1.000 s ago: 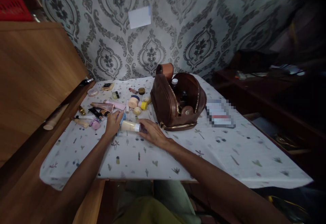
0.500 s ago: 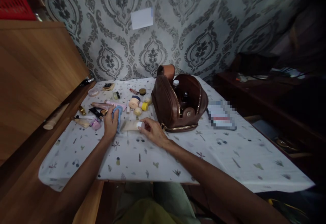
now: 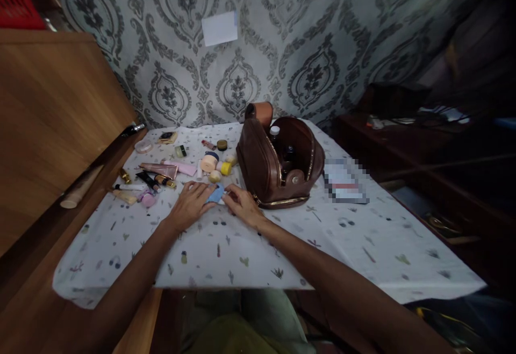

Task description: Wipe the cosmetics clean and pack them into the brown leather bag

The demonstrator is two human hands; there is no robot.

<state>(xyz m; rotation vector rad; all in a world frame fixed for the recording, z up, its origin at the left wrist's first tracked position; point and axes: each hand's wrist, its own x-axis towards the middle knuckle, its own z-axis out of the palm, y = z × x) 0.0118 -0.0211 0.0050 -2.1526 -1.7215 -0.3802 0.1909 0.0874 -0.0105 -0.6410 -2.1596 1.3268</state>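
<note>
My left hand [image 3: 191,203] presses a blue cloth [image 3: 215,194] down over a cosmetic tube, which is almost wholly covered. At the tube's white cap end, my right hand [image 3: 243,207] pinches it with thumb and fingers; the cap is mostly hidden. Both hands rest low over the table, close together. Just behind them lie a yellow-lidded jar [image 3: 226,168], a peach jar with a dark lid [image 3: 209,163] and a pink tube [image 3: 183,168]. Right of my right hand stands a brown leather toiletry bag [image 3: 258,163], unzipped, with bottles inside.
Several cosmetics, including a rose-gold tube [image 3: 161,170] and a purple-capped item [image 3: 147,199], lie on the left of the patterned tablecloth [image 3: 258,268]. A wooden cabinet [image 3: 60,107] borders the left side. A blurred-out flat item [image 3: 345,182] lies right of the bag.
My left hand has moved right with the blue cloth, from beside the tube to over it. The right hand stays at the cap end. The view has shifted slightly.
</note>
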